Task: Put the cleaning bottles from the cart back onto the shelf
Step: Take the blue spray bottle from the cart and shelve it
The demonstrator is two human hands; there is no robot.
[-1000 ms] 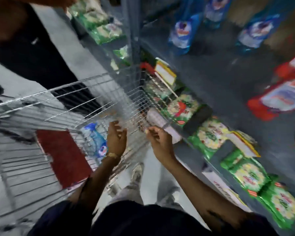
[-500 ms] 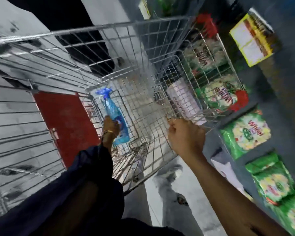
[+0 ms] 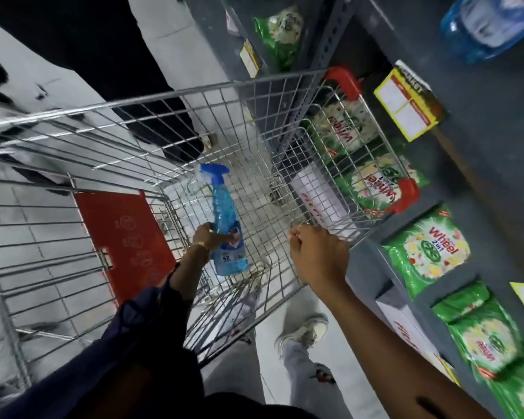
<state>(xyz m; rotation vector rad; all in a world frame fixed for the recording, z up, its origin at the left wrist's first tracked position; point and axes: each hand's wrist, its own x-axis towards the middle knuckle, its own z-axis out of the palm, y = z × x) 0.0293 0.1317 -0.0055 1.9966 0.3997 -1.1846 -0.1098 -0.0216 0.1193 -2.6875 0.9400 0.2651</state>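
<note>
Head view looks down into a wire cart (image 3: 254, 122) that stands just beside a grey shelf (image 3: 481, 182) on the right. The left hand (image 3: 208, 237) reaches down inside the cart and is wrapped around the middle of a blue spray bottle (image 3: 224, 219). The bottle is inside the cart, near its left wall, with its blue spray top pointing to the far end. The right hand (image 3: 318, 255) is curled into a fist on the near right rim of the cart and grips the wire. A red flap (image 3: 124, 237) hangs on the cart's left side. Green soap bags (image 3: 430, 252) lie on the low part of the shelf, and more of them show through the cart's wire. A yellow price tag (image 3: 406, 107) sticks out from the shelf edge. Another blue bottle (image 3: 484, 28) sits higher up on the shelf at the far right, and it looks blurry. The person's shoe (image 3: 306, 328) stands on the pale floor (image 3: 170, 31) below the cart.
</note>
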